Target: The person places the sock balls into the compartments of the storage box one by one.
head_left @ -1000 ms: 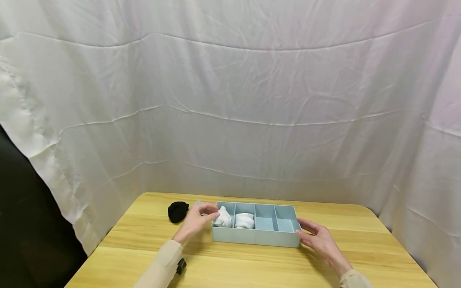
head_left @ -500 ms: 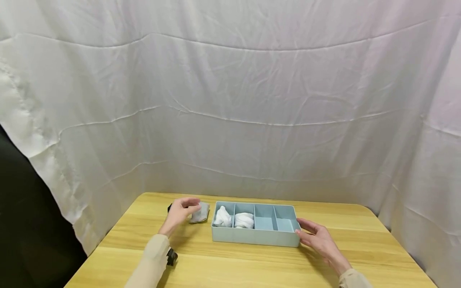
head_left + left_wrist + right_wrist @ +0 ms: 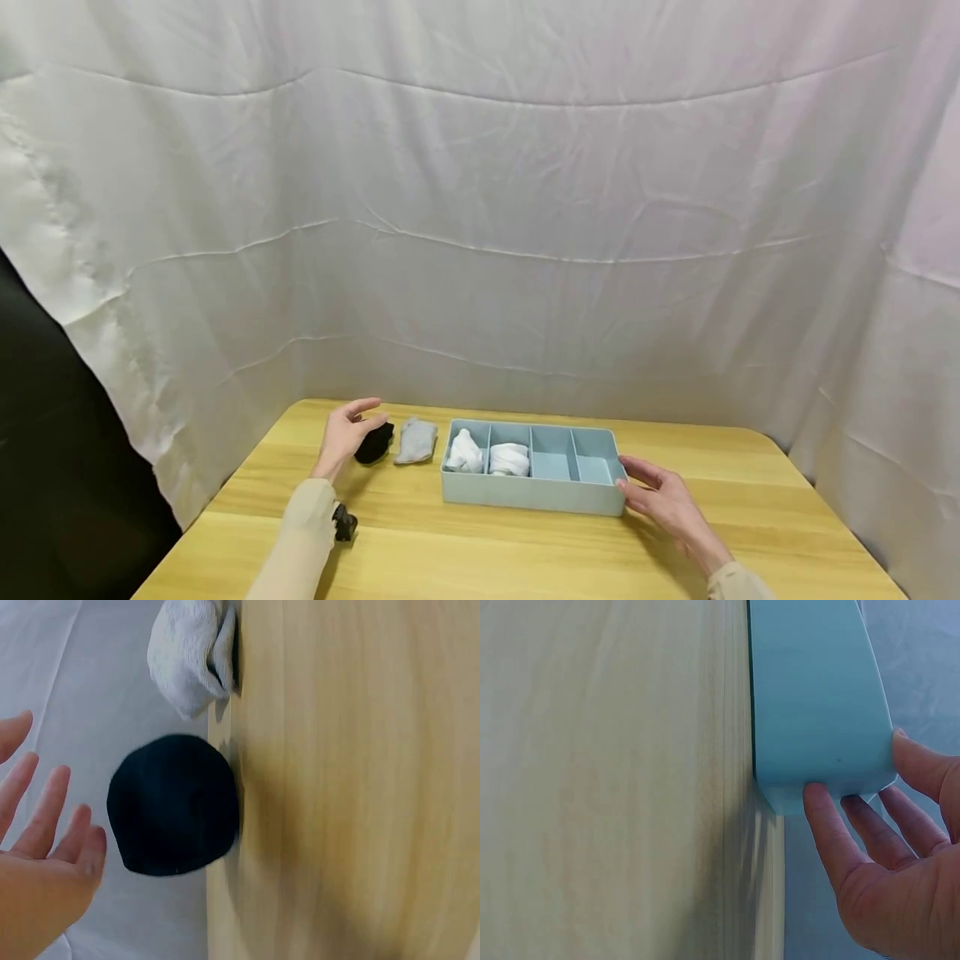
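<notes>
A rolled-up black sock (image 3: 174, 804) sits at the table's left side. My left hand (image 3: 347, 435) is beside and partly over it, fingers spread with nothing between them; a gap shows between hand and sock in the left wrist view. Right of the black sock lies a folded grey sock (image 3: 416, 441). A pale blue box (image 3: 532, 493) with several compartments stands further right, its two left compartments each holding a white rolled sock (image 3: 509, 459). My right hand (image 3: 671, 504) touches the box's right end, its thumb at the front corner and its fairly straight fingertips against the end wall.
The wooden table (image 3: 480, 550) has rounded back corners. Pale curtains (image 3: 480, 250) hang behind it and along its sides, with a dark area (image 3: 60, 450) beyond the left curtain.
My left hand has moved left from the box's left compartment, past the grey sock, to the black sock. It carries nothing. The right hand and the box stay in place.
</notes>
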`<state>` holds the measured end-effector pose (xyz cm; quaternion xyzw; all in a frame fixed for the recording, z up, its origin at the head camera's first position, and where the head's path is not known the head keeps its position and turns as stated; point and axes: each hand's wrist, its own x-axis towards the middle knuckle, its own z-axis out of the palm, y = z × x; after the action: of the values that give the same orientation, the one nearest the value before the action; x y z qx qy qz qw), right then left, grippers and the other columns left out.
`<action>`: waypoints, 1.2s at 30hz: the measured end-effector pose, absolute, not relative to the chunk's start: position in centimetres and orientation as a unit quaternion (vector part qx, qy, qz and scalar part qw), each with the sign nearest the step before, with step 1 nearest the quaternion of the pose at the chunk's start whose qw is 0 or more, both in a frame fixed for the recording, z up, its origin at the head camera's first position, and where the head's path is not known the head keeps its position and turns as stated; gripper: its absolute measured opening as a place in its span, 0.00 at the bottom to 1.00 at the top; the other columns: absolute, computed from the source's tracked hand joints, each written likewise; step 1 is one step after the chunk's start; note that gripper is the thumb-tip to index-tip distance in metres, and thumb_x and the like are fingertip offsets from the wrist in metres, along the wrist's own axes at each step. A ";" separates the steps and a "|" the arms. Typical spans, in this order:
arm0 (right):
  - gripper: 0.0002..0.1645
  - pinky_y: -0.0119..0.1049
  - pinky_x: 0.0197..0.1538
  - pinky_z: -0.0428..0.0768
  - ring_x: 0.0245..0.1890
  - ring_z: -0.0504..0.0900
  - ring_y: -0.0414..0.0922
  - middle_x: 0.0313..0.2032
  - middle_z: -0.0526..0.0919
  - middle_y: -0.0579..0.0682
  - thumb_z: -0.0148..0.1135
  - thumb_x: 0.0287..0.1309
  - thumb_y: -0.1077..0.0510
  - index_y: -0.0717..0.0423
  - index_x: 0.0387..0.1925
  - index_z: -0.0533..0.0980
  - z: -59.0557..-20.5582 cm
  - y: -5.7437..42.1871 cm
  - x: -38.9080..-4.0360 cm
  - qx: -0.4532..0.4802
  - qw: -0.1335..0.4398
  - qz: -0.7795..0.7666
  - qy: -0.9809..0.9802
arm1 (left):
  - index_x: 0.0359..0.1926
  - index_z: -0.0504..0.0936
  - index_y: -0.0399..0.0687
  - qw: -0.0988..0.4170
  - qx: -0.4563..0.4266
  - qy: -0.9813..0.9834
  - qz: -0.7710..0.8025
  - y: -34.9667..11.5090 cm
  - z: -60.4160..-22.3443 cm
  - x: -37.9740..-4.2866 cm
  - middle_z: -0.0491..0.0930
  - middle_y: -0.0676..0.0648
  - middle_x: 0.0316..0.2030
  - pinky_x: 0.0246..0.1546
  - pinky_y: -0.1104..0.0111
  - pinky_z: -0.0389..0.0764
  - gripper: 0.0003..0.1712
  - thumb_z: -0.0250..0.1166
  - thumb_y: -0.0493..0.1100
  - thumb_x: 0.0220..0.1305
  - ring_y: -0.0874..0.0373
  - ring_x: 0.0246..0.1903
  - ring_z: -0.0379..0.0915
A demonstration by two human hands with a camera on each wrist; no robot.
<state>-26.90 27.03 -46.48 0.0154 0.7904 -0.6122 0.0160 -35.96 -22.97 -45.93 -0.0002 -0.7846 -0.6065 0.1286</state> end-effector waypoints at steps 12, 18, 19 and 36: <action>0.37 0.43 0.54 0.81 0.61 0.76 0.56 0.68 0.66 0.67 0.65 0.63 0.58 0.65 0.69 0.64 -46.3 27.3 -27.0 0.015 0.021 -0.610 0.792 | 0.63 0.74 0.36 0.079 -0.016 -0.794 -0.602 -24.3 -47.0 -36.7 0.71 0.35 0.65 0.68 0.49 0.63 0.31 0.70 0.37 0.59 0.41 0.69 0.60; 0.37 0.43 0.54 0.81 0.62 0.75 0.57 0.68 0.65 0.68 0.64 0.63 0.58 0.65 0.69 0.63 -46.2 27.2 -27.1 0.009 0.020 -0.610 0.792 | 0.65 0.73 0.36 0.063 -0.014 -0.787 -0.614 -24.6 -47.5 -37.1 0.69 0.35 0.66 0.69 0.50 0.62 0.32 0.70 0.37 0.59 0.41 0.69 0.60; 0.37 0.43 0.54 0.81 0.61 0.75 0.57 0.68 0.66 0.68 0.64 0.63 0.58 0.65 0.69 0.64 -46.2 27.1 -27.1 0.009 0.021 -0.610 0.792 | 0.65 0.73 0.37 0.058 -0.014 -0.790 -0.610 -24.7 -47.5 -37.1 0.69 0.35 0.66 0.69 0.50 0.62 0.32 0.70 0.37 0.59 0.41 0.69 0.60; 0.36 0.44 0.53 0.82 0.59 0.77 0.55 0.67 0.65 0.70 0.64 0.63 0.59 0.68 0.69 0.63 -46.6 27.1 -27.1 0.003 0.018 -0.616 0.787 | 0.61 0.77 0.43 0.021 0.002 -0.827 -0.562 -24.7 -47.8 -37.1 0.71 0.36 0.65 0.65 0.48 0.66 0.26 0.67 0.39 0.62 0.38 0.65 0.64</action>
<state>-27.13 27.06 -46.61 0.0032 0.7872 -0.6164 0.0176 -37.09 -24.73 -47.76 0.0020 -0.8266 -0.5624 0.0215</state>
